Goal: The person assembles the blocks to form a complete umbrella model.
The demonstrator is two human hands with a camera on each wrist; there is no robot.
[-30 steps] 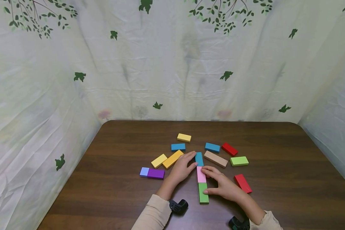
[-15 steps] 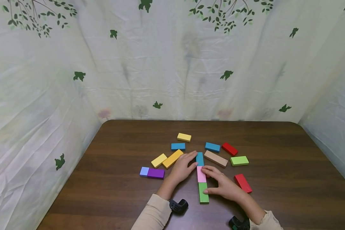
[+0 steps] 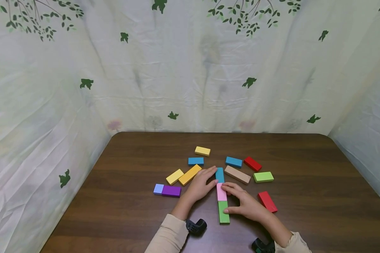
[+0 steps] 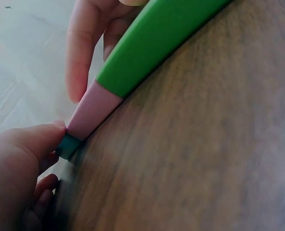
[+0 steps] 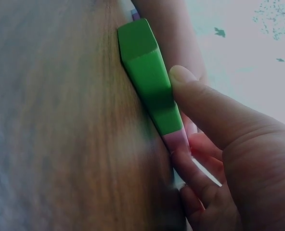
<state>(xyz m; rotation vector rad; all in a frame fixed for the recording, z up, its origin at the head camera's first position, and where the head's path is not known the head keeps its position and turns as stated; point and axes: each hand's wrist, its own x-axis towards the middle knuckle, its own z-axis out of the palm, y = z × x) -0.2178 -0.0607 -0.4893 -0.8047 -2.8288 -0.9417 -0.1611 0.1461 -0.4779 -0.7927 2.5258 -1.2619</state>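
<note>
On the wooden table, a blue block (image 3: 220, 174), a pink block (image 3: 221, 192) and a green block (image 3: 223, 212) lie end to end in a straight row. My left hand (image 3: 200, 184) is at the row's far left side, thumb and fingertips against the blue block. From the right, my right hand (image 3: 245, 202) touches the row, its index fingertip at the pink block and its thumb against the green block. The left wrist view shows my left thumb where the blue and pink blocks meet. Some of my fingers are hidden behind the blocks in both wrist views.
Left of the row lie yellow blocks (image 3: 175, 176), an orange block (image 3: 190, 175), another blue block (image 3: 195, 161) and a purple block (image 3: 171, 191) beside a light blue one (image 3: 158, 189). To the right are a tan block (image 3: 237, 174), red blocks (image 3: 267, 201) and a light green block (image 3: 263, 176).
</note>
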